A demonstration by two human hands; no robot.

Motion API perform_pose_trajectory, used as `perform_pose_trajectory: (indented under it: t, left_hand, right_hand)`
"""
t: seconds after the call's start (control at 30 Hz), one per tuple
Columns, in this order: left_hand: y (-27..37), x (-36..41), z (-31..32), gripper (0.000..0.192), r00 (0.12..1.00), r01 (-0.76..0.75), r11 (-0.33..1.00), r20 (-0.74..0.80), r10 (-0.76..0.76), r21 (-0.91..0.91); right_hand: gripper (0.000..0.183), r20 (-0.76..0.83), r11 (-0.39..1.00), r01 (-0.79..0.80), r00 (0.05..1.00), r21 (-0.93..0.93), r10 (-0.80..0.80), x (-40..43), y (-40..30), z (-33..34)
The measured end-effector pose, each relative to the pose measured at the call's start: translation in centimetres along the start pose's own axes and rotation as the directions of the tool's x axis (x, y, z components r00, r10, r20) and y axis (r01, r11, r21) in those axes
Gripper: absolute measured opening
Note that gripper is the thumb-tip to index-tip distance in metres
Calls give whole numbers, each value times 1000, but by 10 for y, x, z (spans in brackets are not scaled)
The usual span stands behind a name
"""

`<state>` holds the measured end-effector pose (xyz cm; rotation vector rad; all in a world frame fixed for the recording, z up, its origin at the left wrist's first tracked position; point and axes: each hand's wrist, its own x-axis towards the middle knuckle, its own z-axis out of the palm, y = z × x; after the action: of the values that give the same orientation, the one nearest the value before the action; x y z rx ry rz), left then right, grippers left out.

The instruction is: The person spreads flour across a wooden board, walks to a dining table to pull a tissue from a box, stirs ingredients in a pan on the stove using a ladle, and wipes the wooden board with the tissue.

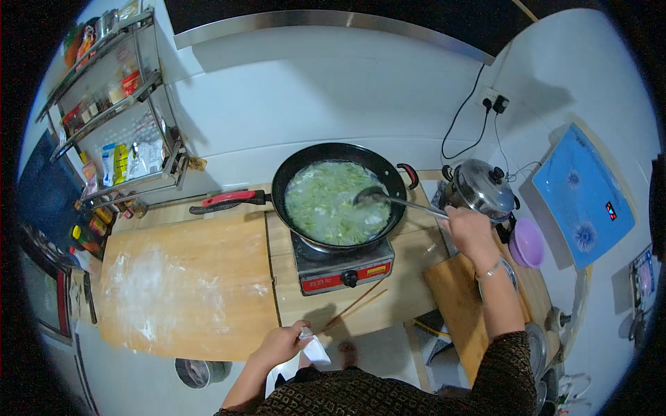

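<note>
My right hand (469, 233) grips the handle of a metal ladle (372, 197), whose bowl is partly sunk in the right side of a green, cloudy soup (328, 208). The soup fills a black wok (338, 150) with a red and black handle, standing on a single-burner gas stove (343, 270). Low in the view, my left hand (283, 343) holds a small white packet or folded paper (316, 350); which of these cannot be told. Between the stove and my left hand lies a pair of wooden chopsticks (359, 307) on the counter.
A flour-dusted wooden board (208, 291) lies left, beneath a metal rack (119, 106) of seasonings. At right are a lidded steel pot (481, 190), a purple bowl (526, 243) and a wooden cutting board (452, 307). A metal bin (192, 373) stands below. A range hood (333, 20) overhangs the wok.
</note>
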<state>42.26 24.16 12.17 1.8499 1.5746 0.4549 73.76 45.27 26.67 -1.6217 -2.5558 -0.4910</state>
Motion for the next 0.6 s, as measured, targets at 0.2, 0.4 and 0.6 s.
perform_pose_trajectory:
  t: [0.2,0.4,0.6]
  left_hand:
    - [9,10,10,29,999,31,999,-18,-30,18]
    - [12,19,12,30,999,51,998,5,-52,29]
    - [-1,14,13,32,995,100,994,-22,-101,-36]
  right_hand:
    - [14,-10,986,157,987,-51,-158,-23,4,-48]
    - [11,-106,930,209,977,304,-184,-23,-2,17]
    - [8,-98,965,218,968,-145,-233,11,-53,54]
